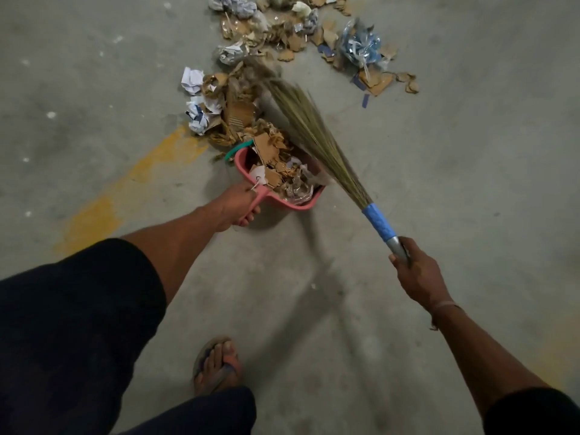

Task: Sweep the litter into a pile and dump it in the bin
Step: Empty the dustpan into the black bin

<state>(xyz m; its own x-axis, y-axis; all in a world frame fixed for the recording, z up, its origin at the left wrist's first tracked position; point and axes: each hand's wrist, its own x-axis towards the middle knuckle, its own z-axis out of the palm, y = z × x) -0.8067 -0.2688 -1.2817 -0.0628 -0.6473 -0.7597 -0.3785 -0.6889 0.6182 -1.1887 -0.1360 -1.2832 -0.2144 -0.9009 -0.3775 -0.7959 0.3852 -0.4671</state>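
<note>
I see the left hand (236, 206) with fingers curled round the handle of the pink dustpan (301, 204), already heaped with litter (241, 98) that also lies spread just beyond its lip, while the right hand (417, 271) grips the broom (310, 127), its bristles over the pan.

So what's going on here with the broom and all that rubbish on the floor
A person is sweeping litter into a pink dustpan. The left hand grips the dustpan's handle, holding it on the concrete floor; the right hand grips the grass broom, its bristles over the pan. The pan already holds cardboard scraps, while more litter lies beyond.
</note>
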